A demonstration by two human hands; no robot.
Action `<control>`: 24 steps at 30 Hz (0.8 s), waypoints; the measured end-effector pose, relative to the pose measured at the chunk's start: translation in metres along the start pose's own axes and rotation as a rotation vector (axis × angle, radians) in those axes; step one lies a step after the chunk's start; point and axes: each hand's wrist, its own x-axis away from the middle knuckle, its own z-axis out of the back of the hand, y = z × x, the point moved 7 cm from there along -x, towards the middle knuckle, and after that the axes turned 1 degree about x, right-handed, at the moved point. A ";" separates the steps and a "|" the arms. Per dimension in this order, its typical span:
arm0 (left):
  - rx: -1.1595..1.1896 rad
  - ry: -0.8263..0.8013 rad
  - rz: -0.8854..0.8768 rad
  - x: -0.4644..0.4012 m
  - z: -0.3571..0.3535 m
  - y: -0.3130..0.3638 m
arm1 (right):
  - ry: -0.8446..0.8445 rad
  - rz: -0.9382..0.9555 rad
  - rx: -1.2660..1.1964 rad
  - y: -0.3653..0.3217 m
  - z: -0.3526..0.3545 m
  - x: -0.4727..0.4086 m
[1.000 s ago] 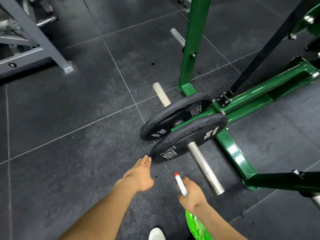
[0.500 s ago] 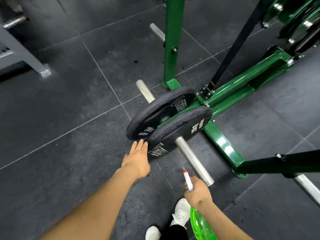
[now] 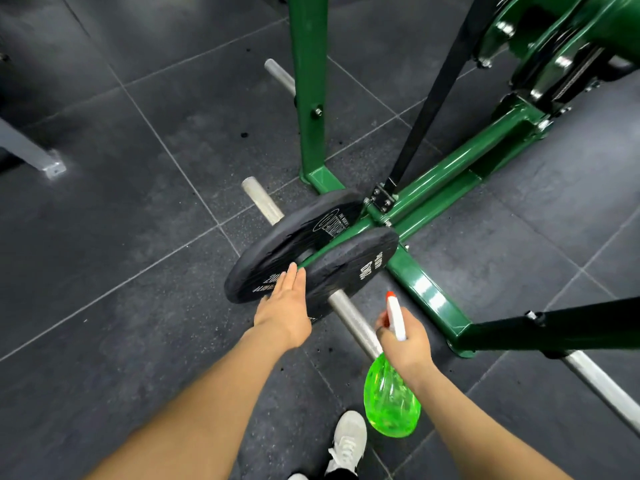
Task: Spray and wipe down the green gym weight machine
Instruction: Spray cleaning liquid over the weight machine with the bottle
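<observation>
My left hand (image 3: 285, 304) lies flat with fingers straight against the two black weight plates (image 3: 311, 258) on the steel peg (image 3: 349, 320), low at the near end of the green machine frame (image 3: 426, 289), and I see no cloth in it. My right hand (image 3: 405, 337) grips the green spray bottle (image 3: 391, 400), nozzle toward the frame. If I squeeze now, mist could land on the plates and floor, leaving both slick, with nothing to wipe it.
</observation>
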 end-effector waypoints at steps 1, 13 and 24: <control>-0.006 -0.003 0.003 -0.001 0.001 0.001 | -0.013 0.032 0.023 -0.003 0.000 -0.003; -0.336 0.151 0.036 -0.053 0.024 0.035 | -0.057 0.194 0.053 -0.037 0.005 -0.031; -0.287 0.113 0.033 -0.049 0.014 0.018 | -0.051 0.147 0.072 -0.035 -0.018 -0.037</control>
